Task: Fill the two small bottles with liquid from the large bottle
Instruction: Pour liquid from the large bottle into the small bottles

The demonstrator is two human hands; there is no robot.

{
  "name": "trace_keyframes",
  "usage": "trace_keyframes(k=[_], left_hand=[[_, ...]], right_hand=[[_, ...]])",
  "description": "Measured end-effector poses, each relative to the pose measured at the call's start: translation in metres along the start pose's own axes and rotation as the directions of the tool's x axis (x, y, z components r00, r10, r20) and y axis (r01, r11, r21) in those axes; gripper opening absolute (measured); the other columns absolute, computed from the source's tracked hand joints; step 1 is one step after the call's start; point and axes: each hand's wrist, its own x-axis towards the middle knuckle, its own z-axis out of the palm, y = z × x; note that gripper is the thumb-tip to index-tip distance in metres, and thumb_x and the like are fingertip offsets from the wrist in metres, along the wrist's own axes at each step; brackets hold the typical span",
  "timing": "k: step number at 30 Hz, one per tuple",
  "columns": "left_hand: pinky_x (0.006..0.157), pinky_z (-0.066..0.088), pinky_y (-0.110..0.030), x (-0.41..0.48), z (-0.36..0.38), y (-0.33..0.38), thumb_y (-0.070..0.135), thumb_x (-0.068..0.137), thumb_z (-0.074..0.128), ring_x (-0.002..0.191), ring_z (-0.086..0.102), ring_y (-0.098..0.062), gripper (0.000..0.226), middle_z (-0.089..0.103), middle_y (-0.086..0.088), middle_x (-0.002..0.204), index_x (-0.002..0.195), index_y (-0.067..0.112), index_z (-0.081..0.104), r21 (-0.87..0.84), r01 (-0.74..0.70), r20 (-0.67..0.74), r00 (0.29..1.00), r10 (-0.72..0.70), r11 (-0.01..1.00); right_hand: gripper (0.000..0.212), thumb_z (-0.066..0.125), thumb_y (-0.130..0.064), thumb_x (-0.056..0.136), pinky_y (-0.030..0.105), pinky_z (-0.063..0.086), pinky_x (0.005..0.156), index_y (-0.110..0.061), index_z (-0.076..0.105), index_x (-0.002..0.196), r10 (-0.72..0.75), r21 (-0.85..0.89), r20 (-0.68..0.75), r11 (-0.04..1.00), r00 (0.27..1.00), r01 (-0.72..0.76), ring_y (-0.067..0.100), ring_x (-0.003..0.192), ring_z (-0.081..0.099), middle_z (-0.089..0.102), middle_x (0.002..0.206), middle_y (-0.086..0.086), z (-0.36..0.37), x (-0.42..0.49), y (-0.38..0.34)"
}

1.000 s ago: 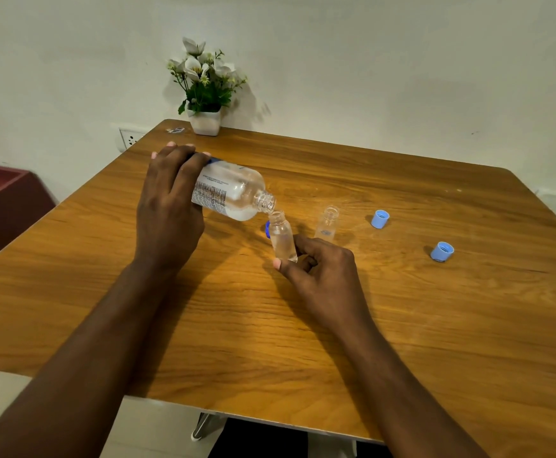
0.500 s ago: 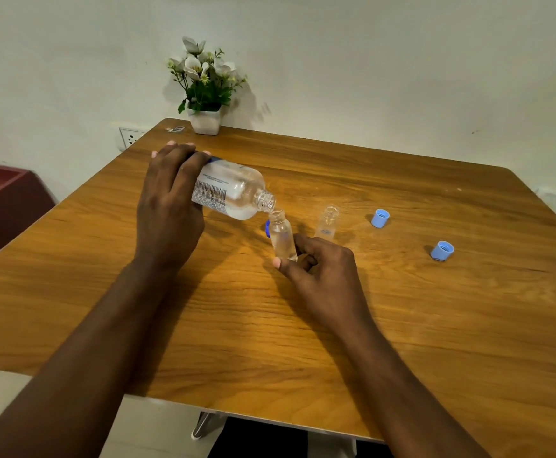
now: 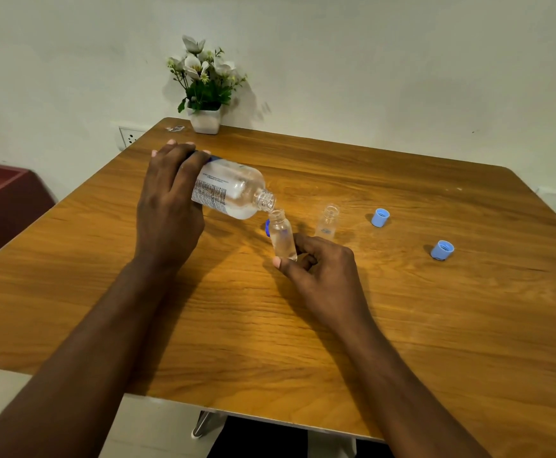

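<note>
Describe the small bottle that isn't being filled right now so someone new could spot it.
On the wooden table, look just beyond the right hand. A small clear bottle stands there upright and uncapped, with nobody holding it. The other small bottle is pinched in that hand under the large bottle.

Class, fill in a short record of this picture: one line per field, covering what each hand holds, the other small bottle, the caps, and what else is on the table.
left hand: grips the large bottle, tipped with its open mouth over the small bottle
right hand: holds the small bottle, tilted, with clear liquid inside
second small bottle: upright on the table, uncapped, untouched
light blue caps: one, another, loose to the right
dark blue cap: mostly hidden behind the held small bottle
flower pot: far edge, by the wall
</note>
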Motion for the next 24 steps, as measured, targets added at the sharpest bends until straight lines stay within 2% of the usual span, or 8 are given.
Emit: trace_keyframes(k=[14,21,24], left_hand=[[0.112,0.031,-0.053,-0.0004,-0.0002,0.0014,-0.015,0.077,0.063,0.132,0.040,-0.033,0.056,0.052,-0.020,0.131,0.128,0.005,0.050,0.001,0.006,-0.005,1.000,-0.006,1.000],[0.114,0.029,-0.052,-0.0004,0.0000,0.0009,-0.013,0.078,0.062,0.133,0.039,-0.034,0.055,0.051,-0.021,0.132,0.129,0.005,0.050,0.001,0.015,0.013,1.000,-0.015,1.000],[0.111,0.032,-0.055,-0.0010,-0.0002,0.0016,-0.012,0.078,0.063,0.133,0.038,-0.033,0.056,0.051,-0.020,0.132,0.130,0.005,0.049,-0.013,0.019,0.027,0.999,-0.019,1.000]], right_hand=[[0.016,0.071,-0.032,0.077,0.042,0.046,0.058,-0.017,0.069,0.082,0.005,0.006,-0.003,1.000,1.000,-0.005,0.014,0.059,0.053,0.061,0.064,-0.003,0.0003,0.0000,0.0015],[0.010,0.071,-0.032,0.076,0.039,0.045,0.056,-0.023,0.067,0.078,0.007,0.013,0.001,1.000,1.000,-0.007,0.010,0.056,0.050,0.058,0.061,-0.008,-0.0003,0.0002,0.0002],[0.013,0.071,-0.032,0.077,0.040,0.046,0.057,-0.021,0.070,0.084,0.014,0.017,0.005,1.000,1.000,-0.014,0.011,0.059,0.053,0.061,0.064,-0.005,-0.0004,-0.0004,-0.0003]])
